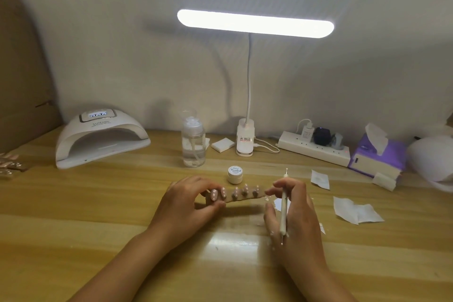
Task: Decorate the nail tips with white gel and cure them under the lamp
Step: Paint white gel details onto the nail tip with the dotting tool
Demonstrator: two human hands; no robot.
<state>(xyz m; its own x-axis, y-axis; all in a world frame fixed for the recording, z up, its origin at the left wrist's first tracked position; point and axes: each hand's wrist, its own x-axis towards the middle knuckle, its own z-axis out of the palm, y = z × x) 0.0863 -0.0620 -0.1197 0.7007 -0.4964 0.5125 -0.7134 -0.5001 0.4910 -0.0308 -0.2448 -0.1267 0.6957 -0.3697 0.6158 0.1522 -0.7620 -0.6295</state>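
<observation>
- A person's left hand (186, 201) is pinching the left end of a card strip (245, 198) carrying five nail tips (214, 195). Thumb is under and fingers are curled over. The shadow beneath suggests it's being held just off the bench (110, 203).
- Right hand (291, 206) is curling round a dotting tool (284, 203), w/ one fingertip steadying the strip's right end. The tool is lying along the hand, neither end on a nail.
- White dots are showing on the left-most tips. The rest are too blurred to tell.
- White gel pot (234, 174) is sitting just behind the strip, lid on.
- Curing lamp (98, 140) is waiting at back left, well apart, display lit and mouth facing the person.
- Step, by the look of it: dotting is pausing or wrapping up, and the strip is being checked or readied for curing.
- Next move probably calls for keeping the strip level and sliding it left into the lamp's mouth w/o smudging wet gel. If more dots are needed, the pot needs opening first.
- Also on the bench: pump bottle (193, 142), desk lamp (255, 23), wipes (355, 208).
</observation>
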